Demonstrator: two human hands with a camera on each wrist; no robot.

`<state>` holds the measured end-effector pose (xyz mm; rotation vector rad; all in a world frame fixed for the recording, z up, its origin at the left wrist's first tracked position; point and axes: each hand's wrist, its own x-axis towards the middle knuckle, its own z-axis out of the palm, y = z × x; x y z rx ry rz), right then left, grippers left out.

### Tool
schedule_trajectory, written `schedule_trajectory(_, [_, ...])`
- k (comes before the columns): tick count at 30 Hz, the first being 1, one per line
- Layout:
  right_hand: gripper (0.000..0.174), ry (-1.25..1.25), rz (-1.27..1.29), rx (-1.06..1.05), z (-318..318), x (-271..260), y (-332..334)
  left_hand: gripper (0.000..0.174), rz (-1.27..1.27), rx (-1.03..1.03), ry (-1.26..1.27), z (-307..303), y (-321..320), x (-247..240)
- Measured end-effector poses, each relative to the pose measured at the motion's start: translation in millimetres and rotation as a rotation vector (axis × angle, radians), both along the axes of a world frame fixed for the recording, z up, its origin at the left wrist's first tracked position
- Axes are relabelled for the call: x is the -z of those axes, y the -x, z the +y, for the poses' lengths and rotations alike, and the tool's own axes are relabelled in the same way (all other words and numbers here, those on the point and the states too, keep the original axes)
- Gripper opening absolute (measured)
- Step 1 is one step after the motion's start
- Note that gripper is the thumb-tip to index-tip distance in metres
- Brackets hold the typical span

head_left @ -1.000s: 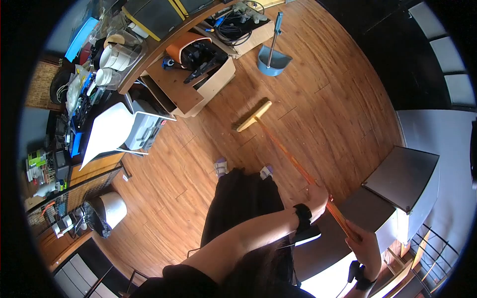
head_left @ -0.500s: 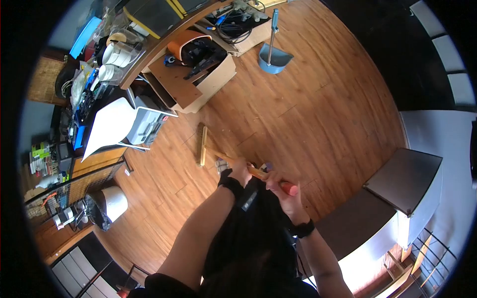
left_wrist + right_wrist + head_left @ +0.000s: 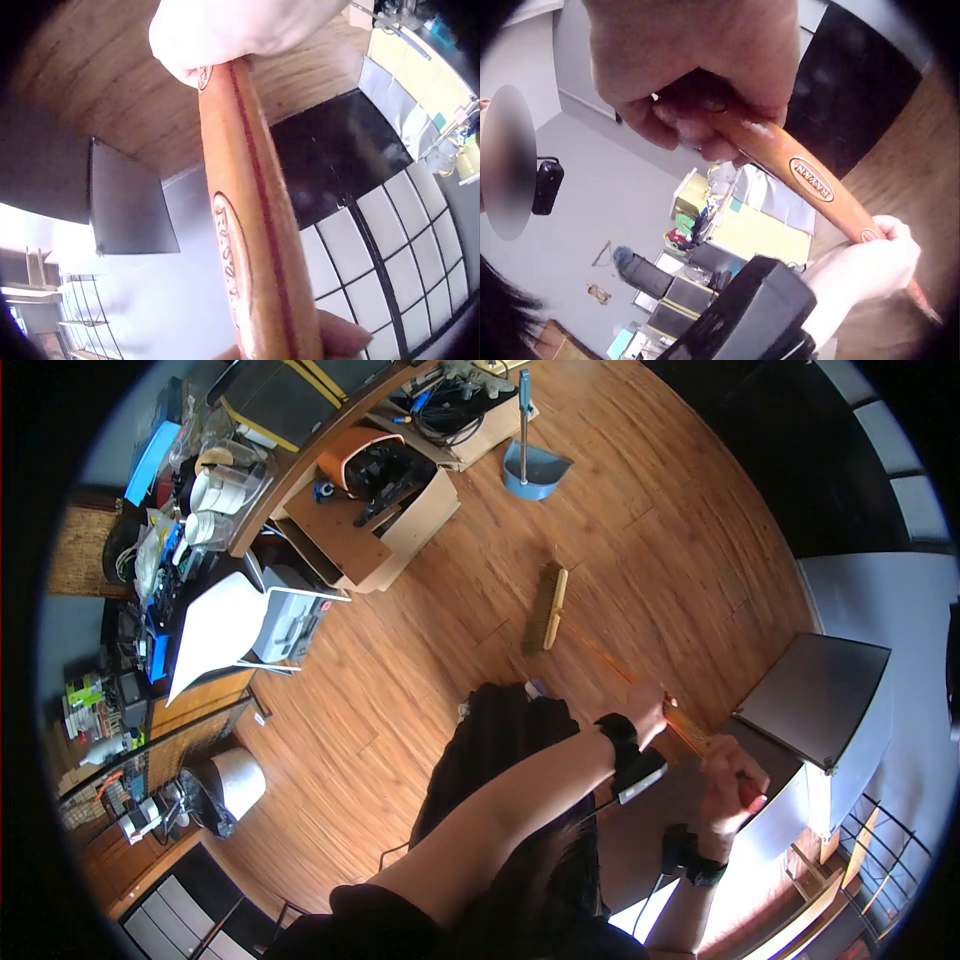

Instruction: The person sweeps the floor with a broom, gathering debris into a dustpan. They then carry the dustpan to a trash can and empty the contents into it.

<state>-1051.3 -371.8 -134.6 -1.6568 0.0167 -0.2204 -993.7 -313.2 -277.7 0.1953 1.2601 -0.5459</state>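
A broom with a long wooden head point(image 3: 556, 608) and an orange handle point(image 3: 688, 730) slants from the floor up to the right side of the body. My left hand point(image 3: 648, 710) grips the handle partway down. Higher up, my right hand point(image 3: 735, 785) is wrapped around it close to the red end point(image 3: 752, 797). The left wrist view has the varnished handle point(image 3: 255, 195) up close, with a dark red stripe and an oval label. In the right wrist view, the right hand point(image 3: 697, 52) curls over the top part, and the left hand point(image 3: 870, 262) holds farther down.
A blue dustpan point(image 3: 537, 472) with an upright handle stands on the wood floor. Cardboard boxes point(image 3: 420, 532) with cables and tools line the desk. A dark-topped cabinet point(image 3: 815, 695) stands close by the right hand. A waste bin point(image 3: 238, 780) is at the left.
The broom head swung left toward the feet, then back right to mid-floor. Both hands moved in front of the body and out to the right again, keeping hold of the handle.
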Motion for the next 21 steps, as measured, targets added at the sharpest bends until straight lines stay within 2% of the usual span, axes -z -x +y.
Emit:
schedule_trajectory(1, [0.020, -0.060, 0.004, 0.015, 1, -12, -2, 0.008, 0.047, -0.136, 0.167, -3, 4, -3])
schedule_trajectory(3, [0.020, -0.068, -0.087, 0.002, -12, -26, 0, 0.006, 0.002, 0.087, -0.071, -2, -3, -57])
schedule_trajectory(7, [0.022, -0.171, -0.120, 0.002, -22, -43, 3, 0.005, -0.096, 0.101, -0.031, -3, 6, -63])
schedule_trajectory(9, [0.021, -0.194, -0.096, -0.002, -14, -43, -6, 0.005, -0.373, 0.225, -0.055, 1, 14, -13])
schedule_trajectory(10, [0.021, -0.196, -0.106, 0.007, -7, -39, -11, 0.004, -0.858, 0.321, -0.360, 6, 22, 23])
schedule_trajectory(11, [0.018, -0.260, -0.021, 0.084, 2, -29, -16, 0.004, -1.244, 0.293, -0.753, 11, 29, 59])
schedule_trajectory(13, [0.012, -0.352, 0.148, 0.215, 21, 2, -27, 0.007, -1.229, 0.311, -0.812, 57, 4, 61])
schedule_trajectory(14, [0.009, -0.381, 0.233, 0.272, 32, 22, -33, 0.009, -1.228, 0.679, -1.007, 86, -17, 55])
schedule_trajectory(15, [0.008, -0.530, 0.165, 0.174, 50, 38, -50, 0.016, -1.226, 1.114, -1.253, 115, -38, 48])
schedule_trajectory(16, [0.006, -0.452, 0.205, 0.173, 73, 43, -68, 0.023, -1.234, 1.484, -1.443, 145, -59, 41])
schedule_trajectory(17, [0.006, -0.503, 0.317, 0.165, 87, 62, -76, 0.006, -1.518, 1.096, -1.425, 168, -73, 64])
schedule_trajectory(18, [0.006, -0.403, 0.329, 0.063, 101, 73, -87, 0.007, -1.138, 0.745, -0.662, 177, -89, 90])
schedule_trajectory(19, [0.007, -0.434, 0.256, -0.020, 116, 89, -98, 0.012, -0.566, 0.139, -0.206, 185, -105, 116])
schedule_trajectory(21, [0.008, -0.294, 0.269, 0.052, 125, 94, -105, 0.013, -0.345, 0.132, -0.225, 186, -117, 142])
